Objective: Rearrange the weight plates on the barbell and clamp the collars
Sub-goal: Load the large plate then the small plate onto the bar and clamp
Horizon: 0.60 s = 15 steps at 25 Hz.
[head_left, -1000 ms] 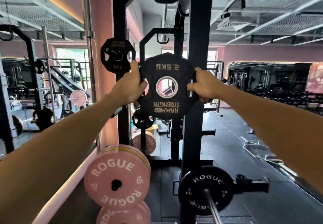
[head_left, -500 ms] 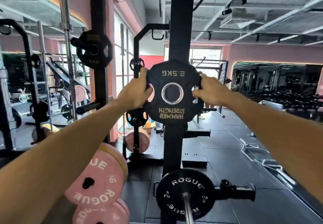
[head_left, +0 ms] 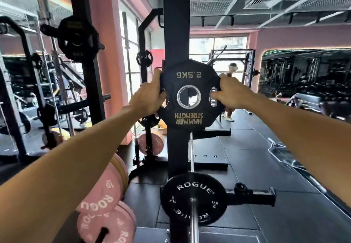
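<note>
Both hands grasp a black 2.5 kg Hammer Strength plate (head_left: 190,94) (its lettering reads upside down) held up at arm's length, face toward the camera. The left hand (head_left: 147,96) curls around its left edge, fingers through the grip slot; the right hand (head_left: 228,93) hooks the right slot likewise. Just behind the plate, between the hands, rises a black rack upright (head_left: 176,24). Below the hands, a black Rogue plate (head_left: 193,198) sits on a barbell sleeve (head_left: 194,222). Under the left forearm hang pink Rogue plates (head_left: 103,204).

My feed: strong daylight glare from far windows (head_left: 218,47), dim left side, blurred, curved edges.
</note>
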Each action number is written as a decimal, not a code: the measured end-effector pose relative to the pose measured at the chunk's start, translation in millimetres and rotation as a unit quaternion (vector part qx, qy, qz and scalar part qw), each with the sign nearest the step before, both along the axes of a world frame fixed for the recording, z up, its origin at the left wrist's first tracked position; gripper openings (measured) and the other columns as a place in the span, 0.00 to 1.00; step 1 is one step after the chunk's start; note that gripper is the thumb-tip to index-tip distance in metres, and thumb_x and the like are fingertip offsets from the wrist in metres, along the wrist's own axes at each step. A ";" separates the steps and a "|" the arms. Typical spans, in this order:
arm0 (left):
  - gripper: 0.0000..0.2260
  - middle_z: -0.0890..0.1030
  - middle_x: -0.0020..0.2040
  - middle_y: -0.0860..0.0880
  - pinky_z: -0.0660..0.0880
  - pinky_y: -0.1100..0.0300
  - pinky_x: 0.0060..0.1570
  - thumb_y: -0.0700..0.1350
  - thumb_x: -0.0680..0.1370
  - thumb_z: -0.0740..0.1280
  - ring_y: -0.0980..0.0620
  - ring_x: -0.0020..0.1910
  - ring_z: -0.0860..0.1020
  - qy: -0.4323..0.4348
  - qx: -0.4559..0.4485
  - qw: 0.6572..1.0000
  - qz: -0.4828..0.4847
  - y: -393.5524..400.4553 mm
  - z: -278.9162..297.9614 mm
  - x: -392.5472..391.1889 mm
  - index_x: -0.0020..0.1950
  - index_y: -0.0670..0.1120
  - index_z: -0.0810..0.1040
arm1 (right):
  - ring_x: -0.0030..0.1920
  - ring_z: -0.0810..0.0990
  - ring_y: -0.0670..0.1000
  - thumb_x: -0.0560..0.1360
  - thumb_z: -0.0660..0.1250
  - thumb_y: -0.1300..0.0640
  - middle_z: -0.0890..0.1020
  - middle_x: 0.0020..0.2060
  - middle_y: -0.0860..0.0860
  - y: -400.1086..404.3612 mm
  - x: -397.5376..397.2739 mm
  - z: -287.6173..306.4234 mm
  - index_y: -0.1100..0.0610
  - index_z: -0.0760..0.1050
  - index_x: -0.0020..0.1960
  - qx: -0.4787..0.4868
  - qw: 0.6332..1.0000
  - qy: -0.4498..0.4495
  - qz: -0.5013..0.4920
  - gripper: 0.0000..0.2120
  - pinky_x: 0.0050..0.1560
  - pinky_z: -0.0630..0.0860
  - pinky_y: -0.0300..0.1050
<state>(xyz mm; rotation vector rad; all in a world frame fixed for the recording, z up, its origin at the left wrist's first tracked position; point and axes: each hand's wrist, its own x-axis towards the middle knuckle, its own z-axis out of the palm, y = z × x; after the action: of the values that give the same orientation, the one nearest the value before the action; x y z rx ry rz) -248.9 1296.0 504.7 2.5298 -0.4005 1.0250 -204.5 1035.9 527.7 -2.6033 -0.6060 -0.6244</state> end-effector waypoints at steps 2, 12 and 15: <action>0.14 0.79 0.35 0.45 0.72 0.56 0.29 0.40 0.77 0.60 0.49 0.30 0.77 0.004 -0.004 1.000 -0.008 -1.6 -31.6 -2.5 0.57 0.51 0.58 | 0.31 0.82 0.57 0.76 0.65 0.53 0.80 0.36 0.57 -2.3 -2.3 -32.3 0.61 0.67 0.54 -0.005 1.000 -0.001 -0.002 0.13 0.34 0.78 0.50; 0.16 0.80 0.38 0.44 0.75 0.51 0.36 0.43 0.75 0.61 0.42 0.35 0.79 0.001 -0.035 0.999 -0.002 -10.1 -259.2 -15.9 0.62 0.47 0.63 | 0.17 0.77 0.52 0.76 0.66 0.56 0.79 0.29 0.58 -9.1 -5.9 -255.9 0.55 0.64 0.43 0.006 1.000 0.023 0.017 0.10 0.22 0.69 0.41; 0.15 0.79 0.36 0.45 0.71 0.54 0.33 0.42 0.76 0.62 0.45 0.34 0.78 0.007 -0.030 1.000 0.002 -14.5 -333.3 -13.9 0.61 0.46 0.63 | 0.22 0.77 0.53 0.74 0.66 0.56 0.79 0.33 0.58 -15.2 -2.2 -332.6 0.59 0.68 0.47 0.005 1.000 0.021 0.020 0.09 0.26 0.72 0.44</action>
<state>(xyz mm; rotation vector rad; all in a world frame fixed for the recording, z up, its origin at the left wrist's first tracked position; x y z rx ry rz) -262.8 1281.4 171.4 2.4843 -0.3550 1.0041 -206.7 1020.8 195.1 -2.5825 -0.6384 -0.5577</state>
